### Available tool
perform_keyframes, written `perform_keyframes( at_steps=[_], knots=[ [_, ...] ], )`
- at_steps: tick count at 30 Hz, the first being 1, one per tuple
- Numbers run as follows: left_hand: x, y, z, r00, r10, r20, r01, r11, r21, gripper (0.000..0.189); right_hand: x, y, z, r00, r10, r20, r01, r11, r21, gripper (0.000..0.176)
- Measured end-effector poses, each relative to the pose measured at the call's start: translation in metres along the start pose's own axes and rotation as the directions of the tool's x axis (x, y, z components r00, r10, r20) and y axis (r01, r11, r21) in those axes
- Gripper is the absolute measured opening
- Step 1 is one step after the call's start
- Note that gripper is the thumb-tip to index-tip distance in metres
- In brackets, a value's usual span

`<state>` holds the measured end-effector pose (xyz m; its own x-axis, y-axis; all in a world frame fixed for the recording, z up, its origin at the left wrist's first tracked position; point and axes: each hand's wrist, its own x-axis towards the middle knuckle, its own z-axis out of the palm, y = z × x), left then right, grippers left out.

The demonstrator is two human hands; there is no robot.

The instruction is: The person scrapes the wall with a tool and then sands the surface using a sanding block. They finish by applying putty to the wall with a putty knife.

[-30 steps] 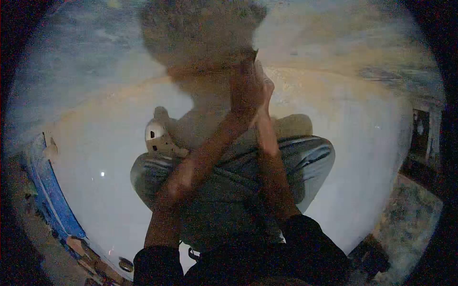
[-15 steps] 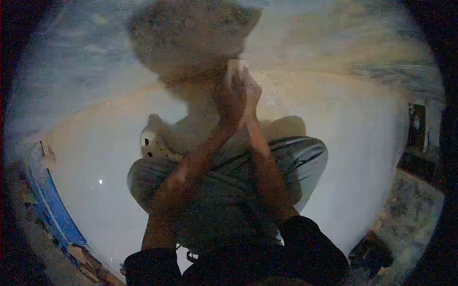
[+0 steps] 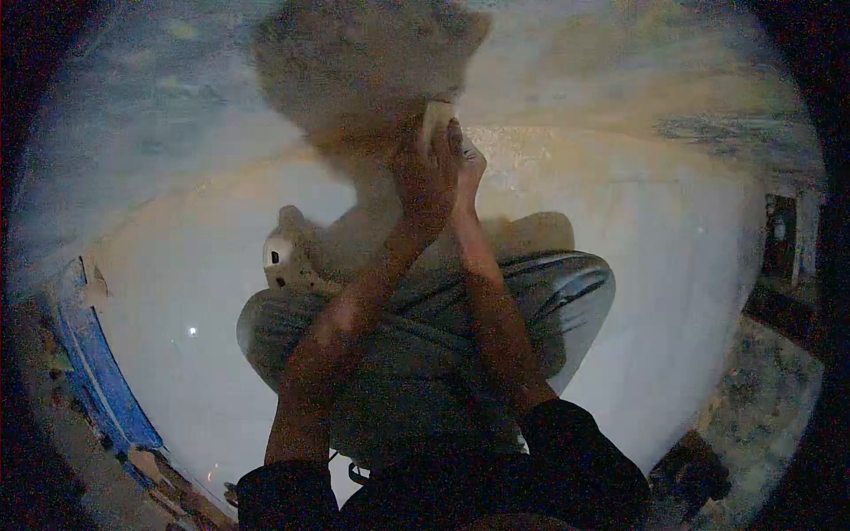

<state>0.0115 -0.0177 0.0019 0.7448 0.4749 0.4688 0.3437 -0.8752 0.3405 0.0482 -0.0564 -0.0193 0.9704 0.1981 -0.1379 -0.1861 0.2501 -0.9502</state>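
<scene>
A blue edge (image 3: 99, 376) borders the white surface (image 3: 177, 292) at far left. Further in, a pale rounded object with a dark hole (image 3: 282, 252) lies just beside the striped grey fabric (image 3: 567, 292), which is bunched low in the middle under both forearms. The left hand (image 3: 423, 181) is raised and its fingers curl round a small pale piece (image 3: 436, 115), held at the fingertips against a fuzzy brown mass (image 3: 363, 62) too blurred to identify. The right hand (image 3: 469, 164) presses flat against the left, probably to steady that small grip. In this dim light I cannot tell how far open it is. Dark clutter (image 3: 686, 469) sits low at right.
</scene>
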Motion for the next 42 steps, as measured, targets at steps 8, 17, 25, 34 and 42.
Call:
perform_keyframes(
  at_steps=[8,17,25,34,42],
  knots=[
    [-0.017,-0.002,0.067,0.964,-0.041,0.261,0.130,0.933,-0.336,0.040,-0.004,-0.023,0.000,0.994,0.097,-0.041,-0.096,0.995,0.032,0.037],
    [-0.004,0.013,-0.013,0.919,-0.226,0.323,0.306,0.926,-0.222,0.039,-0.002,-0.030,0.000,0.994,-0.112,-0.006,0.106,0.952,-0.286,0.042],
    [-0.012,-0.004,0.011,0.976,0.086,-0.202,-0.077,0.996,0.053,0.041,0.006,-0.023,-0.010,0.985,-0.168,0.041,0.172,0.932,-0.319,0.042],
    [0.008,0.017,-0.002,0.982,-0.165,-0.090,0.092,0.839,-0.537,0.039,0.007,-0.016,-0.009,0.997,-0.016,-0.080,0.004,0.989,-0.146,0.036],
    [-0.009,0.002,0.018,0.983,0.105,-0.151,-0.105,0.994,0.012,0.044,-0.003,-0.039,-0.001,0.993,-0.118,-0.013,0.110,0.954,-0.280,0.043]
  ],
)
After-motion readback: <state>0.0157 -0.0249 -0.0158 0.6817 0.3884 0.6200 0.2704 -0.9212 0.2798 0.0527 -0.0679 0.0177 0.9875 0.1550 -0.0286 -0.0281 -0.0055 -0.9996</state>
